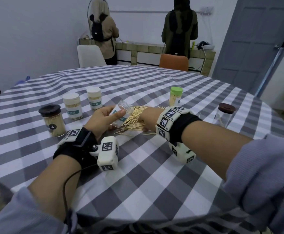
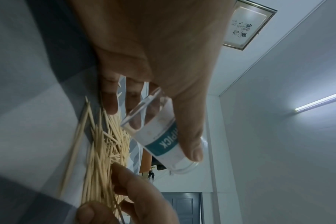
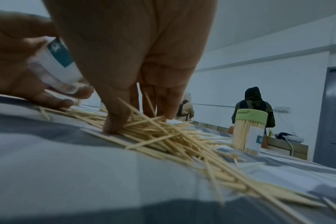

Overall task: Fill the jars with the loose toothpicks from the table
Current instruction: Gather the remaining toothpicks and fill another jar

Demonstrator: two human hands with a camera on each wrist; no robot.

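Left hand [image 1: 102,119]: wrapped round an empty clear jar [image 1: 120,115], thumb across the teal label, mouth tipped toward the pile; risks slipping if loosened.

Right hand [image 1: 148,118]: fingers [image 3: 117,121] pressed down into the loose toothpicks [image 1: 134,119], gathering, nothing lifted clear yet.

Pile: heaped on the checked tablecloth [image 1: 137,166] between both hands; likely to scatter or roll if swept too hard.

Jar mouth: narrow; crossed sticks could jam or spill past.

Beyond: green-lidded jar [image 1: 176,96] and brown-lidded jar [image 1: 224,114], within knocking reach of a stray elbow.
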